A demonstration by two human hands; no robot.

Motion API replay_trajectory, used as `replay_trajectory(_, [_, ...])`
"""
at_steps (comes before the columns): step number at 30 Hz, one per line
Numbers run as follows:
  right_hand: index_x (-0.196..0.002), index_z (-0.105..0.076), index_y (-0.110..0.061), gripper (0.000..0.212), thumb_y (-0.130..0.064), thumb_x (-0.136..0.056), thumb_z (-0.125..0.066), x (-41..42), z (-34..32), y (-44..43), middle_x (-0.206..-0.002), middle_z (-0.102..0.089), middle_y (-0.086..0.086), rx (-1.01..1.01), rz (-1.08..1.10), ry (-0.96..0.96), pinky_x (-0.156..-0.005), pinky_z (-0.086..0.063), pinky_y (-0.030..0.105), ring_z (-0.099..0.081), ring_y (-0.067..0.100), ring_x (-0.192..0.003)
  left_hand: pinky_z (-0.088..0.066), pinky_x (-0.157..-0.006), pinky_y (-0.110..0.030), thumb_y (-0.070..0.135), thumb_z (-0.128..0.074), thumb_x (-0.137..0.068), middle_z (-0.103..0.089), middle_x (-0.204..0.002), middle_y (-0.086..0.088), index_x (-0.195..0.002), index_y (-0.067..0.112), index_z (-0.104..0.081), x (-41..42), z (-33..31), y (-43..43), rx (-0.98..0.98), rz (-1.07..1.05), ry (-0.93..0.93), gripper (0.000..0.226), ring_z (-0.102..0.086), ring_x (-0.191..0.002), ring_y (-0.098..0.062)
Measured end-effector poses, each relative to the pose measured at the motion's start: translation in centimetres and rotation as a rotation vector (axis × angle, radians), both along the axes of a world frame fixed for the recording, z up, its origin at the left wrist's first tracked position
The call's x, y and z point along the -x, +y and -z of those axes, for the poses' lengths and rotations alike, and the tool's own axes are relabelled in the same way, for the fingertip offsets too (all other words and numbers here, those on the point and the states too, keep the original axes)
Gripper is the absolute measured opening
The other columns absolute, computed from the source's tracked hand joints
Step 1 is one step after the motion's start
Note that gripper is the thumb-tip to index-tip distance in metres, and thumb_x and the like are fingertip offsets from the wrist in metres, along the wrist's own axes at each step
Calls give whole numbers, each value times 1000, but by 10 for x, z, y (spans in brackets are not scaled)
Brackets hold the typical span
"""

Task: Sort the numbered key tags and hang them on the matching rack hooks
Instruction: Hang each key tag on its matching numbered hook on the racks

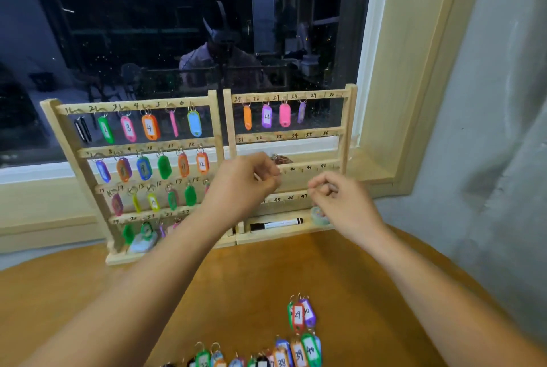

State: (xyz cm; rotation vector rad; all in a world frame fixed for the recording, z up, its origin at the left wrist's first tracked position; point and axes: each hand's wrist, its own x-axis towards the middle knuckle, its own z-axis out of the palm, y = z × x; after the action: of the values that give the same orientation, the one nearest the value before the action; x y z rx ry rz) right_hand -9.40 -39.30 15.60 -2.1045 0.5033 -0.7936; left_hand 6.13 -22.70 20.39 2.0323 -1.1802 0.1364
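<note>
Two legible: red tag "29" [298, 315], green tag "40" [310, 349].

Pale wood rack [136, 106]; orange tag 4 [150, 127] and pink tag 3 [128, 128] on its top row; black-and-white marker [276, 224] at its base; red tag 29 [298, 315] on the brown table [118, 292] before it.

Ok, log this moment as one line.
left hand curled at right rack, hold unclear | right hand likewise | hooks 25-28 filled | tag 29 on table
</note>
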Motion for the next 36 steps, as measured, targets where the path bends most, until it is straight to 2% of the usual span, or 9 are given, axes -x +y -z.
replay_trajectory(2, [-94,-73,-36,16,-21,-100,-70,8,28,9,-75,-69,-4,1,-19,53,-75,-59,34,-69,16,-72,-52,-68,-26,33,-80,-93,-72,-81,16,-89,35,-73,4,30,17,-21,4,67,9,-65,-75,2])
replay_trajectory(4, [-92,-73,-33,16,-18,-98,-71,13,51,18,-76,-69,-4,-18,-17,63,-69,-54,32,-65,11,-68,-49,-67,-22,31,-81,-93,-73,-82,15,-89,34,-74,7,55,30,-40,3,130,9,-65,-77,2])
replay_trajectory(6, [-92,-75,-30,16,-16,-98,-73,19,70,28,-76,-70,-7,-31,-23,74,-64,-48,21,-61,4,-67,-49,-67,-23,33,-82,-92,-74,-84,16,-89,34,-74,9,78,40,-73,-13,184,8,-65,-78,1])
replay_trajectory(9, [-96,-76,-31,13,-18,-98,-74,28,96,45,-82,-71,-14,-15,-34,138,-69,-47,11,-63,-3,-80,-51,-70,-25,33,-82,-93,-74,-85,16,-90,35,-74,14,108,52,-149,-17,236,8,-66,-80,1])
replay_trajectory(14, [-96,-70,-40,11,-29,-98,-73,35,128,55,-99,-62,-21,106,-61,298,-85,-45,17,-58,-3,-98,-45,-70,-15,37,-80,-93,-74,-88,17,-93,35,-74,27,140,54,-255,9,274,6,-65,-83,4])
replay_trajectory(17, [-101,-69,-41,3,-41,-99,-70,35,138,54,-105,-55,-27,213,-48,374,-103,-37,29,-50,-4,-108,-46,-71,-14,39,-79,-94,-73,-90,18,-95,37,-74,33,146,51,-288,28,275,5,-64,-85,4])
replay_trajectory(20, [-105,-67,-42,9,-48,-98,-68,36,145,54,-108,-50,-27,243,-61,426,-111,-30,33,-46,-1,-115,-45,-72,-13,37,-78,-95,-72,-90,19,-95,38,-74,36,152,51,-272,26,274,4,-64,-87,4])
replay_trajectory(27, [-100,-62,-42,11,-51,-97,-67,34,148,60,-105,-46,-23,347,-37,472,-102,-33,35,-43,4,-110,-60,-81,-31,40,-76,-94,-73,-93,14,-103,32,-76,55,174,42,-388,56,198,11,-65,-88,-1])
replay_trajectory(36, [-93,-60,-40,10,-46,-99,-66,31,151,66,-101,-47,-23,392,-32,486,-98,-32,35,-40,5,-105,-58,-81,-31,37,-75,-95,-67,-99,13,-103,32,-76,58,183,38,-410,44,138,10,-62,-88,-3])
